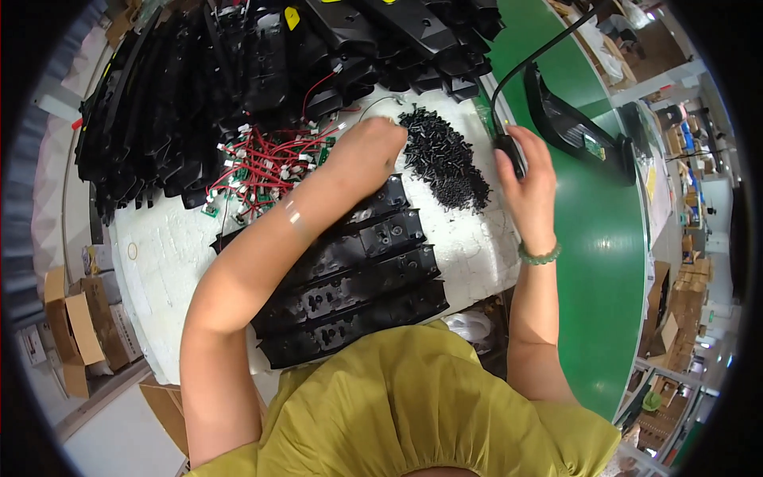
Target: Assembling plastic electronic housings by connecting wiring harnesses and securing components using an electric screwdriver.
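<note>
My left hand (372, 151) is closed, its fingers curled beside the left edge of a heap of small black screws (441, 155). What sits inside those fingers is hidden. My right hand (531, 179) grips a black corded tool (509, 156) that looks like an electric screwdriver. Its tip cannot be made out. Below my left forearm lies a row of long black plastic housings (350, 280), side by side on a white surface (159, 270). A tangle of red wires with white connectors and small green circuit boards (258, 167) lies left of my left hand.
Many black plastic shells (262, 67) are piled across the far side and far left. On the green tabletop (596, 302) at the right lies one black shell (574, 127). The tool's black cable (520, 63) arches up to the top edge. Cardboard boxes (83, 330) stand at the left.
</note>
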Tool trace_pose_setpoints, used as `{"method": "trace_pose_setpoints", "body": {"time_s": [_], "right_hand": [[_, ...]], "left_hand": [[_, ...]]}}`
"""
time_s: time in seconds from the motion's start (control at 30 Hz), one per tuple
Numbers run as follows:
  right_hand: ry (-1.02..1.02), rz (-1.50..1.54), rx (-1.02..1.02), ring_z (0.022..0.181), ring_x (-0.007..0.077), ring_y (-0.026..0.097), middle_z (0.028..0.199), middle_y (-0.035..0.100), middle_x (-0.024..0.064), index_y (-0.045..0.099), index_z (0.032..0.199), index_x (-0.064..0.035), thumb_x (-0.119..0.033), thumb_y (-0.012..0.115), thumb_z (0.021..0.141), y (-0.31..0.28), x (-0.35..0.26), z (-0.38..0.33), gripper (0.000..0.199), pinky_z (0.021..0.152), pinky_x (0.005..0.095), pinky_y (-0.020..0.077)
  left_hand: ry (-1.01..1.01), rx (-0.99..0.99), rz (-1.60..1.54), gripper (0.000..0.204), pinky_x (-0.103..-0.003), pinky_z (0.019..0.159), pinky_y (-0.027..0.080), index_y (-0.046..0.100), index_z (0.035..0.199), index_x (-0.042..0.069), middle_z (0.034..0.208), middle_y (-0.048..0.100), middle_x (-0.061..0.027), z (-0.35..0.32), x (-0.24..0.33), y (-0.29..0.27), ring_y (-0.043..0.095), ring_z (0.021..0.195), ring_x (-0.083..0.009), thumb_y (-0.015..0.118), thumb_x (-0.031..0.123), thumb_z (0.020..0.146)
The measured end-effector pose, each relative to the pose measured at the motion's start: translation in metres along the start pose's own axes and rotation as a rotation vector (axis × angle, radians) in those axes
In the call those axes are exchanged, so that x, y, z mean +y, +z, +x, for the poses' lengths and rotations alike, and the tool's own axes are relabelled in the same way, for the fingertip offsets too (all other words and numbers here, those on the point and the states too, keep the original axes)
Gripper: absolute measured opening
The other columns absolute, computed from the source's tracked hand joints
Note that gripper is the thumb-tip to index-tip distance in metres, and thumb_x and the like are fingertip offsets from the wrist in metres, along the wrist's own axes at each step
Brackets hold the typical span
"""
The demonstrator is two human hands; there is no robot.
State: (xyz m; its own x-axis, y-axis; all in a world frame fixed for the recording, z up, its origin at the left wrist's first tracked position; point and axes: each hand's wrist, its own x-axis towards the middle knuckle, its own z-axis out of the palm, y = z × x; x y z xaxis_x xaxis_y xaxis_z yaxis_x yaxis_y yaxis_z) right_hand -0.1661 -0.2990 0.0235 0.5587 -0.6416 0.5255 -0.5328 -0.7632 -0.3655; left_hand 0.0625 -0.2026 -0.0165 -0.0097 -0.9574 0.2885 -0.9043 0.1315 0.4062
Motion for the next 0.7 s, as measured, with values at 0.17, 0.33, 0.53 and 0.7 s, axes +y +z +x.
{"method": "trace_pose_setpoints", "body": {"time_s": [0.17,0.33,0.53,0.7], "right_hand": [[0.18,0.038,-0.016,0.107,0.0343,0.056,0.114,0.059,0.0182,0.058,0.115,-0.0004,-0.011,0.064,0.084,-0.023,0.034,-0.022,0.034,0.092,0.0382,0.0435],[0.289,0.095,-0.047,0.108,0.0314,0.057,0.116,0.06,0.0178,0.057,0.118,0.0006,-0.012,0.064,0.084,-0.02,0.044,-0.026,0.037,0.093,0.0375,0.0435],[0.323,0.082,-0.175,0.111,0.0267,0.056,0.12,0.058,0.0209,0.05,0.127,0.0041,-0.022,0.066,0.086,-0.007,0.059,-0.032,0.051,0.092,0.0334,0.0443],[0.31,0.169,-0.177,0.11,0.0283,0.058,0.121,0.058,0.022,0.049,0.129,0.0028,-0.021,0.065,0.087,0.012,0.072,-0.042,0.051,0.094,0.0331,0.0436]], "left_hand": [[-0.001,0.108,0.018,0.009,-0.041,0.073,0.053,0.063,0.072,-0.003,0.08,0.063,-0.022,0.038,-0.016,0.031,0.065,0.08,-0.0359,0.054,-0.004,0.072],[0.003,0.016,0.075,0.013,-0.04,0.07,0.052,0.065,0.083,-0.002,0.075,0.064,-0.019,0.033,-0.029,0.024,0.064,0.075,-0.0366,0.067,0.0,0.07],[-0.128,0.198,-0.543,0.022,-0.025,0.072,0.054,0.066,0.099,0.0,0.084,0.07,-0.0069,-0.031,0.039,-0.072,0.067,0.076,-0.0129,0.064,-0.005,0.078],[-0.5,0.181,-0.454,0.021,-0.025,0.07,0.054,0.066,0.098,0.001,0.086,0.07,-0.0065,-0.124,0.042,-0.105,0.068,0.076,-0.0138,0.066,-0.007,0.078]]}}
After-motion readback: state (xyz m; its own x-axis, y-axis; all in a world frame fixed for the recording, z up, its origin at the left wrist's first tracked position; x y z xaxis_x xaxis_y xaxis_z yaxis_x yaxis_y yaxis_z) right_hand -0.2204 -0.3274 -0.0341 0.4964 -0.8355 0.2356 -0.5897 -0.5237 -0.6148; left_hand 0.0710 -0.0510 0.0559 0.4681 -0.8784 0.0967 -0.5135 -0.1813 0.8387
